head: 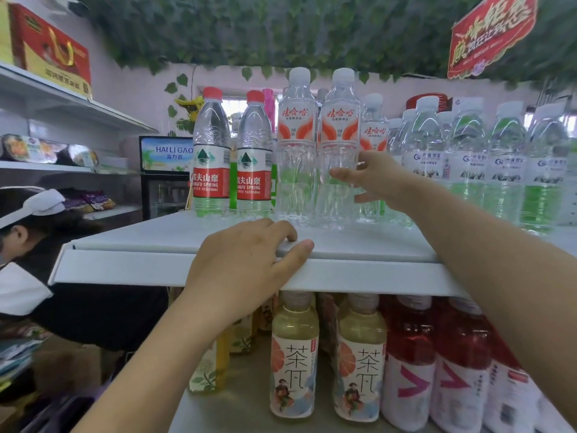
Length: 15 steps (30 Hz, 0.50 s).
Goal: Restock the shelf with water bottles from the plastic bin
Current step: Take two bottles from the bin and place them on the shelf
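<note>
My right hand holds a clear water bottle with a white cap and an orange label. The thumb lies across its front and the fingers wrap its right side. The bottle stands on the white top shelf, beside an identical bottle on its left and another behind it. My left hand rests on the shelf's front edge, fingers lying loosely on top and holding nothing. The plastic bin is out of view.
Two red-capped water bottles stand at the shelf's left end. Several green-tinted water bottles fill the right side. Tea bottles and red drinks stand on the shelf below. A person in a cap bends down at the left.
</note>
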Motion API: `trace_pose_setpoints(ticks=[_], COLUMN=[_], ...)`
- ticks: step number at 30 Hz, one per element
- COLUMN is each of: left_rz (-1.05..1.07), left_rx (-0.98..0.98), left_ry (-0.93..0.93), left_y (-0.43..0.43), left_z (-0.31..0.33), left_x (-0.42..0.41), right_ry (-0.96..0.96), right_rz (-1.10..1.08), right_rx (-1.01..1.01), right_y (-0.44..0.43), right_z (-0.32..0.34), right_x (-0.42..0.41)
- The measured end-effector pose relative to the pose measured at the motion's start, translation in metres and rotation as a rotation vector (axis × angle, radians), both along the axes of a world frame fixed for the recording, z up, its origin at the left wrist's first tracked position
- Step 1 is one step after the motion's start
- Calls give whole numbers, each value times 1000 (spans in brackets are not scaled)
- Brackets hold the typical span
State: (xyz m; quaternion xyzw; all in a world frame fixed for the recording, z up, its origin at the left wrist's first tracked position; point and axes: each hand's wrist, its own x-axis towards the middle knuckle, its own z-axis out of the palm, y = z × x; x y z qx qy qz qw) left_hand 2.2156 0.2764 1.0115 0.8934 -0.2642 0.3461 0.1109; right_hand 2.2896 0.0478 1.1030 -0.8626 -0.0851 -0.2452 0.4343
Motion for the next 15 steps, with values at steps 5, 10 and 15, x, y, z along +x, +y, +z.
trace_pose_setpoints(ticks=[5,10,15], left_rz=[-1,7,24], left_rx=[-6,3,1], left_ry=[14,8,8], left_y=[0,-1,-2], left_z=[1,1,1], left_x=[2,2,0], right_ry=[50,56,56], right_rz=[28,44,-59], right_rx=[-2,24,-71], right_y=[0,-1,5], right_z=[3,-1,-3], right_x=[-1,-3,-6])
